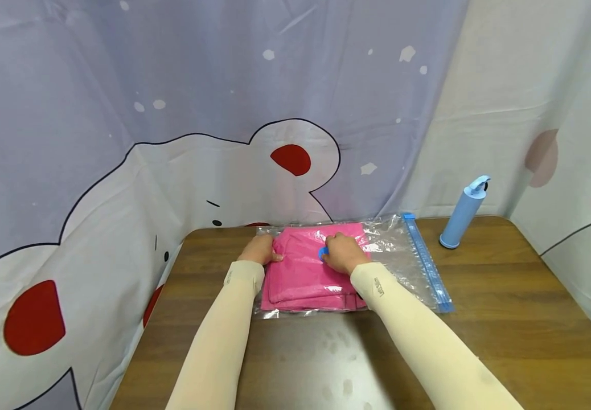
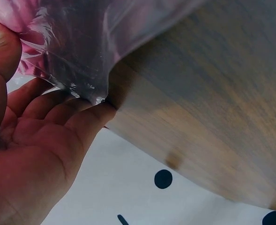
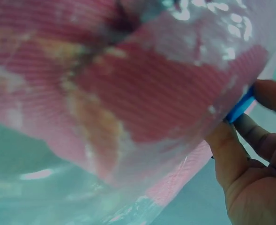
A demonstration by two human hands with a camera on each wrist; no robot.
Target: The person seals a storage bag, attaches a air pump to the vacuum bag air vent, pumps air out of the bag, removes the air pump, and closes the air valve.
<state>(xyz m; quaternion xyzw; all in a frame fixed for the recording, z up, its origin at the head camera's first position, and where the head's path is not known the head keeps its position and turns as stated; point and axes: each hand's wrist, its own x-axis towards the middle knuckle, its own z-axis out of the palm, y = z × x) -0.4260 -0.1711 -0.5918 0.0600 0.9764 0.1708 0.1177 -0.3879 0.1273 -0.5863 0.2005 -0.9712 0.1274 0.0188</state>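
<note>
A clear plastic storage bag (image 1: 395,242) lies on the table with a folded pink ribbed garment (image 1: 306,279) inside. Along its right end runs a blue zip strip (image 1: 429,265). At the bag's left edge, my left hand (image 1: 258,250) grips it, thumb over the pink side; the left wrist view shows the fingers (image 2: 58,108) at the film's underside. My right hand (image 1: 344,254) is over the middle of the bag. Its thumb and fingers pinch a small blue valve cap (image 3: 241,105) on the film, which bulges up in the right wrist view.
A light blue hand pump (image 1: 462,219) stands upright beyond the zip strip, near the back right of the wooden table (image 1: 521,324). A patterned curtain (image 1: 198,182) hangs right behind the table's back edge and along both sides.
</note>
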